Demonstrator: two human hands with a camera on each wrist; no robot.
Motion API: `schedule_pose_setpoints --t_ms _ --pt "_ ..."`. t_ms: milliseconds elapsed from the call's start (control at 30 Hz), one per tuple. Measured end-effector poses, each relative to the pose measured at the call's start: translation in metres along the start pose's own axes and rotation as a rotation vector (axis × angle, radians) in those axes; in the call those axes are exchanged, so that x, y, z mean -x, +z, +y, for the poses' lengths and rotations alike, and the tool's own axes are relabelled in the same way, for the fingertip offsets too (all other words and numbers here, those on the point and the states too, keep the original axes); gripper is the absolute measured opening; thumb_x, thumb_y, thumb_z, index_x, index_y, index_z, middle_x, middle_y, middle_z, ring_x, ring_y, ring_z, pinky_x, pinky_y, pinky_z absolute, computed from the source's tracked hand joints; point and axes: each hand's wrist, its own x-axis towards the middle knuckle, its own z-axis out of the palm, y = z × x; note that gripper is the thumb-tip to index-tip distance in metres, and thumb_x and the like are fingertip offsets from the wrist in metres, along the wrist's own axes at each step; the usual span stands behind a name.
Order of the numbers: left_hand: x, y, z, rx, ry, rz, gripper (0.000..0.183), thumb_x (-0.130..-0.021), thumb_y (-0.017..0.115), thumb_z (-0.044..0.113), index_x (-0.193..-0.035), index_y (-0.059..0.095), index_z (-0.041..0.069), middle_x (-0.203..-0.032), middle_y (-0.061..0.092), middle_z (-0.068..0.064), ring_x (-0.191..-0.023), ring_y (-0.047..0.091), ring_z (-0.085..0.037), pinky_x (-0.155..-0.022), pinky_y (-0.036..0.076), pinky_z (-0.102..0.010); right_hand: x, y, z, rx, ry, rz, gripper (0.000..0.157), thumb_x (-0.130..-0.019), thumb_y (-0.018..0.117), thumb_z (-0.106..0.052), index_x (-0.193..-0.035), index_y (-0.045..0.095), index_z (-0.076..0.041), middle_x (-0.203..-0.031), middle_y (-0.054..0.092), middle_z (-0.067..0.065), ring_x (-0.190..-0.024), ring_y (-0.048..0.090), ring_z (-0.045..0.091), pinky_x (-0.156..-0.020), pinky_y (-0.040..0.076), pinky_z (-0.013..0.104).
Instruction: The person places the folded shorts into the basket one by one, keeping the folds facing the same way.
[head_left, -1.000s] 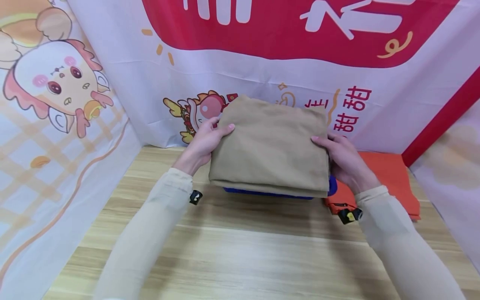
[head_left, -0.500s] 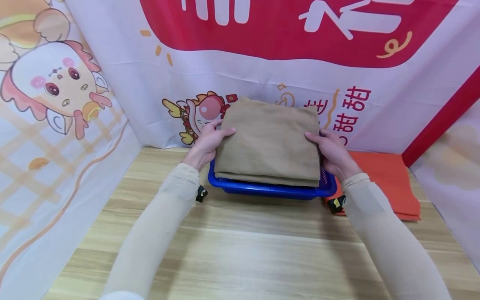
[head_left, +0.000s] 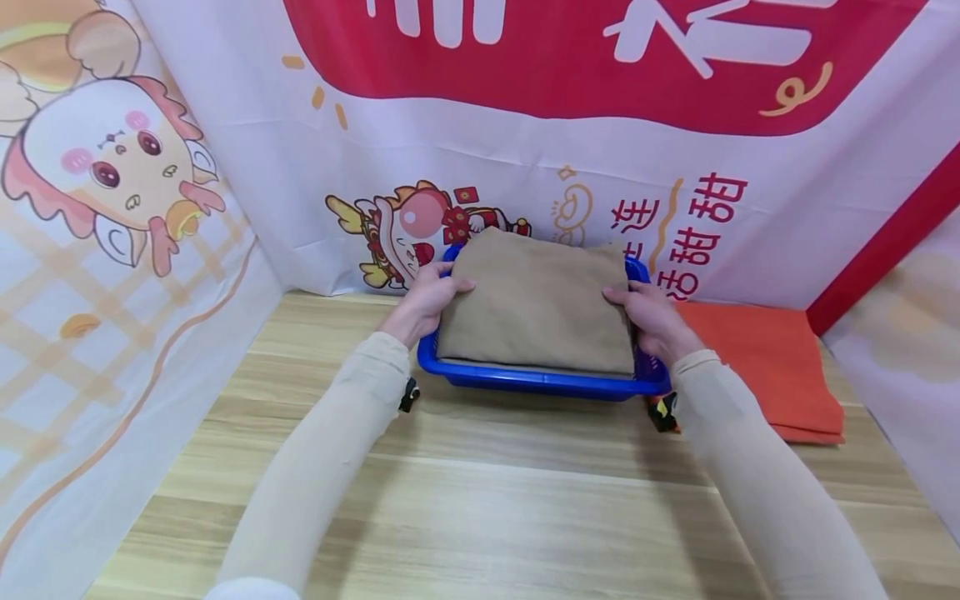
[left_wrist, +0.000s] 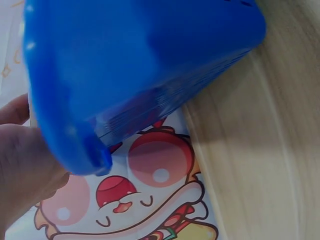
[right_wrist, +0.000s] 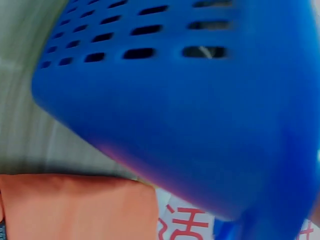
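White fabric printed in red fills the back: a wide hanging backdrop (head_left: 480,150) with cartoon figures and characters, and below it runs the pale wood-grain tabletop (head_left: 495,508). At the rear of that table, here's the rectangular blue plastic basket (head_left: 540,382) with slotted walls, and its back corners are peeking out, where half a second ago the load was hiding them! And that load, the folded khaki-brown cloth (head_left: 536,304), has dropped; its front edge, lately perched higher, now lies down behind the front rim. So the cloth is in the basket, its flat top in full sight, and the placing looks close to complete. Off to the right lies the folded bright-orange cloth (head_left: 757,371), beside the basket, untouched; whether the two meet is hidden by an arm.

Now the bare left hand (head_left: 423,302): thumb on top of the khaki cloth, fingers curled at its side, clamped on the edge. The bare right hand (head_left: 654,318) mirrors it on the opposite edge, thumb over, fingers round the side, tips out of sight. No release yet: both sides of the cloth are held!
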Motion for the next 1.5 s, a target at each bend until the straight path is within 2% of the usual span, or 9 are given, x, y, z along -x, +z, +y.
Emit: schedule_pose_setpoints --t_ms 167,333,533,667,767,867,1200,1333,1500 --pt "-0.005 0.001 -0.008 -0.006 -0.014 0.01 0.063 -0.096 0.061 0.0 -0.154 0.036 -0.001 -0.144 0.051 -0.018 -0.123 0.055 -0.029 -0.105 0.046 -0.043 -0.004 0.001 0.006 0.095 0.052 -0.007 0.053 -0.106 0.052 -0.016 -0.152 0.031 0.001 -0.109 0.059 0.001 -0.087 0.064 0.008 -0.078 0.056 0.026" --pt "-0.005 0.004 -0.01 -0.069 0.012 0.037 0.062 -0.094 0.061 -0.004 -0.151 0.038 -0.004 -0.147 0.045 -0.02 -0.126 0.052 -0.031 -0.106 0.045 -0.044 -0.007 0.002 0.011 0.198 0.055 -0.007 0.055 -0.106 0.05 -0.015 -0.154 0.029 0.003 -0.13 0.049 0.011 -0.102 0.057 0.016 -0.087 0.053 0.029" --pt "-0.003 0.011 -0.01 -0.267 0.027 0.08 0.063 -0.093 0.06 -0.005 -0.152 0.037 -0.005 -0.155 0.025 -0.023 -0.131 0.044 -0.032 -0.11 0.041 -0.044 -0.009 0.005 0.017 0.33 0.02 0.028 0.066 -0.105 0.05 -0.014 -0.158 0.016 0.007 -0.155 0.031 0.023 -0.129 0.042 0.031 -0.112 0.038 0.045" --pt "0.0 0.014 -0.011 -0.383 0.039 0.076 0.061 -0.094 0.057 -0.006 -0.151 0.036 -0.007 -0.148 0.035 -0.024 -0.128 0.045 -0.033 -0.111 0.041 -0.045 -0.01 0.005 0.021 0.429 -0.013 0.07 0.072 -0.105 0.052 -0.015 -0.159 0.008 0.007 -0.163 0.02 0.025 -0.144 0.029 0.036 -0.119 0.027 0.049" --pt "0.001 0.016 -0.012 -0.43 0.073 0.075 0.055 -0.09 0.054 -0.009 -0.144 0.042 -0.01 -0.132 0.05 -0.024 -0.116 0.049 -0.033 -0.104 0.046 -0.044 -0.011 0.005 0.024 0.483 -0.036 0.092 0.073 -0.105 0.052 -0.016 -0.159 0.008 0.007 -0.164 0.018 0.026 -0.147 0.025 0.037 -0.12 0.025 0.051" --pt "0.002 0.018 -0.013 -0.492 0.103 0.09 0.051 -0.086 0.052 -0.011 -0.137 0.046 -0.012 -0.122 0.053 -0.023 -0.107 0.05 -0.032 -0.098 0.048 -0.044 -0.01 0.006 0.026 0.527 -0.057 0.104 0.071 -0.105 0.052 -0.016 -0.158 0.011 0.009 -0.162 0.022 0.028 -0.146 0.028 0.039 -0.118 0.027 0.052" --pt "0.005 0.025 -0.017 -0.818 0.145 0.175 0.051 -0.09 0.058 0.004 -0.137 0.039 -0.007 -0.128 0.057 -0.029 -0.12 0.056 -0.04 -0.104 0.045 -0.048 -0.007 0.01 0.025 0.777 -0.075 0.159 0.074 -0.104 0.053 -0.024 -0.155 0.013 0.013 -0.156 0.031 0.033 -0.131 0.042 0.04 -0.109 0.039 0.054" --pt "0.005 0.026 -0.018 -0.841 0.134 0.172 0.058 -0.091 0.059 0.006 -0.143 0.034 -0.006 -0.132 0.055 -0.03 -0.122 0.054 -0.041 -0.106 0.044 -0.049 -0.005 0.011 0.024 0.892 -0.104 0.167 0.072 -0.105 0.051 -0.028 -0.153 0.018 0.016 -0.15 0.036 0.036 -0.119 0.047 0.041 -0.101 0.044 0.054" --pt "0.005 0.026 -0.019 -0.792 0.134 0.132 0.073 -0.093 0.06 0.009 -0.155 0.022 -0.002 -0.15 0.042 -0.027 -0.136 0.044 -0.036 -0.115 0.035 -0.047 -0.001 0.012 0.023 0.997 -0.174 0.199 0.073 -0.105 0.05 -0.03 -0.15 0.018 0.019 -0.145 0.035 0.042 -0.127 0.045 0.051 -0.105 0.04 0.06"
